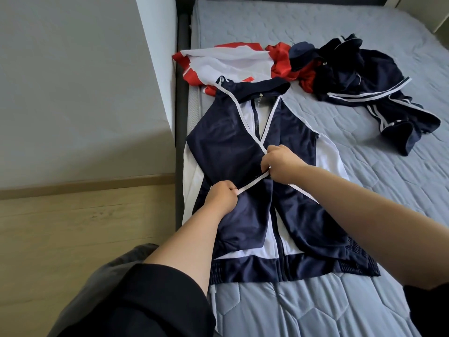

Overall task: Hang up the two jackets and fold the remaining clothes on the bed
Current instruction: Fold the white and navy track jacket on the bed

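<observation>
Grey quilted bedding covers the bed (315, 300), which stands against a pale wall with wood flooring showing at the left, and the clothes are laid out on it where both arms can reach. Nearest the person lies the navy and white jacket (226, 142), spread front-up with its collar pointing away and its zip partly open, so that the garment is flat enough to work on. One navy sleeve is folded across the chest, and both hands are on its white-trimmed edge: the left hand (222, 194) has its fingers curled round the trim at the lower end, while the right hand (281, 164) pinches the same edge higher up, near the zip. Holding at two points probably keeps the sleeve taut and straight while it is positioned. Beyond the collar lies the red and white jacket (226, 60), crumpled, touching the navy one's hood. To the right of it, well apart from the hands, a heap of navy clothes with white stripes (359, 79) waits, seemingly not yet folded.
</observation>
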